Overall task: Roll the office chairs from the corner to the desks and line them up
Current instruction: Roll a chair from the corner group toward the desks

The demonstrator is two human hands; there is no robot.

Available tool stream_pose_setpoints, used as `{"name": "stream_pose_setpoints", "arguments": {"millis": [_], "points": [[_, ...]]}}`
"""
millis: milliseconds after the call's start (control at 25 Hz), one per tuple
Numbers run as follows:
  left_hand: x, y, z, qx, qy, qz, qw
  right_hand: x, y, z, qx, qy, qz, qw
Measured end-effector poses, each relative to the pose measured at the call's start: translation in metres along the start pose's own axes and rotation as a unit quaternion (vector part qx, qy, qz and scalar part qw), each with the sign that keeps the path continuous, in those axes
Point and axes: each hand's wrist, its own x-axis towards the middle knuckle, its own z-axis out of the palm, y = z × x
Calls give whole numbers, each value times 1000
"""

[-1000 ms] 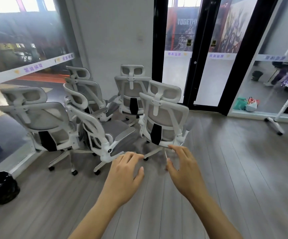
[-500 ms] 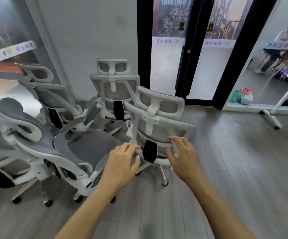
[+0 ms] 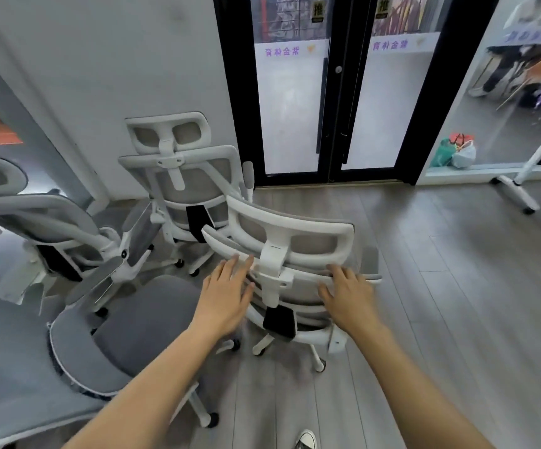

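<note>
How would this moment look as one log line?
stage: reaching | left hand: open at nearest chair back | right hand: open there too

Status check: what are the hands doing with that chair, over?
Left hand and right hand open, at the nearest chair's backrest, no grip yet. Grey-seated chair close on its left.

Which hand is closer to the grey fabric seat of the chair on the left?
Left. The left hand hovers just right of the grey fabric seat; the right hand is farther right, beyond the white headrest post.
</note>
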Motion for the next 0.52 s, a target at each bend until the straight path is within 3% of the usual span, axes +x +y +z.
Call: {"name": "stream_pose_setpoints", "arguments": {"millis": [200,400,520], "points": [[66,-37,20,40,14,29,999,26,21,29,-34,33,17,999],[80,-63,34,-30,54,107,992,7,28,35,-51,91,24,994],[73,-71,41,-68,63,145,985,-23,17,45,-47,136,70,987]]}}
